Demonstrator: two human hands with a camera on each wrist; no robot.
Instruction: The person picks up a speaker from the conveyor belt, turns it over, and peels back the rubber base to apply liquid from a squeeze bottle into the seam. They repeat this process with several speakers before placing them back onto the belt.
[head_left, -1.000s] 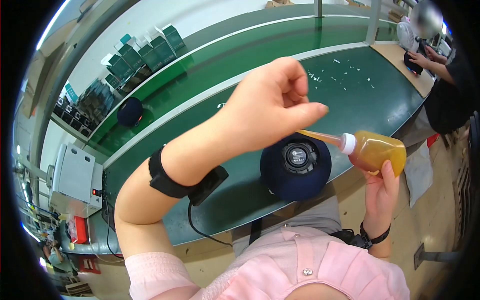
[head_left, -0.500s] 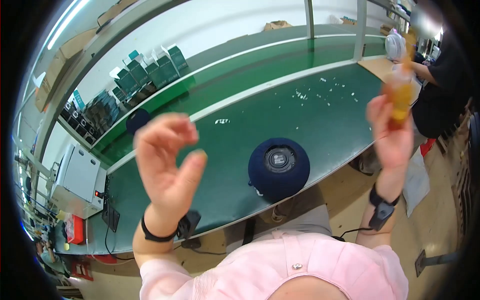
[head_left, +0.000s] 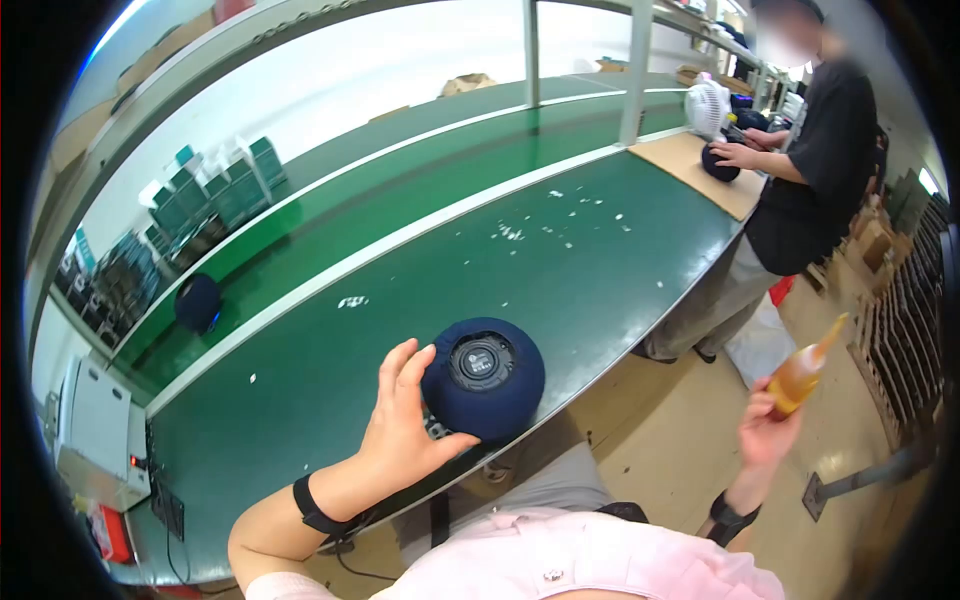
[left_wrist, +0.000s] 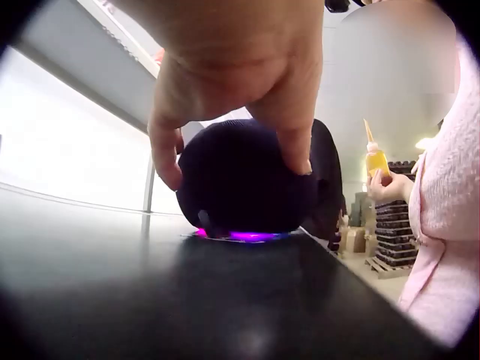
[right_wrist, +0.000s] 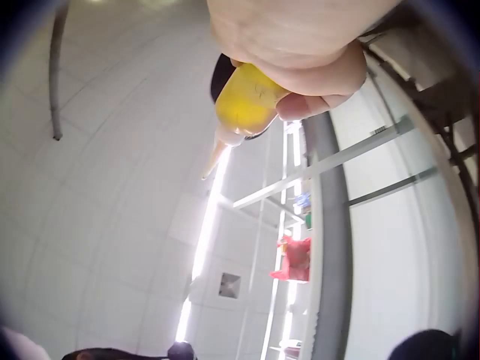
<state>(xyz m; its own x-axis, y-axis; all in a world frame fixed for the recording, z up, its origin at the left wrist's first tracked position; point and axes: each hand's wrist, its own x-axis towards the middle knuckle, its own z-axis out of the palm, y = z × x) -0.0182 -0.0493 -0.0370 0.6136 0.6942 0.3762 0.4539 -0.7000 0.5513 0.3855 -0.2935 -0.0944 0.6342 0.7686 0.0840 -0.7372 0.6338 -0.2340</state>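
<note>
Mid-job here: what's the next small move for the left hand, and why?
I'd probably close the left hand gently around the navy round device: its fingers and thumb are spread across opposite sides of it, while the right hand holds the yellow bottle well away, nozzle up.

Your left hand (left_wrist: 232,67) is cut off by the left wrist view's top edge. Your right hand (head_left: 768,430) hides part of the amber, clear-plastic squeeze bottle (head_left: 797,384). You can't read the small print on the navy, fabric-covered ball (head_left: 488,406). The black-shirted person's (head_left: 830,150) head is blurred.
</note>
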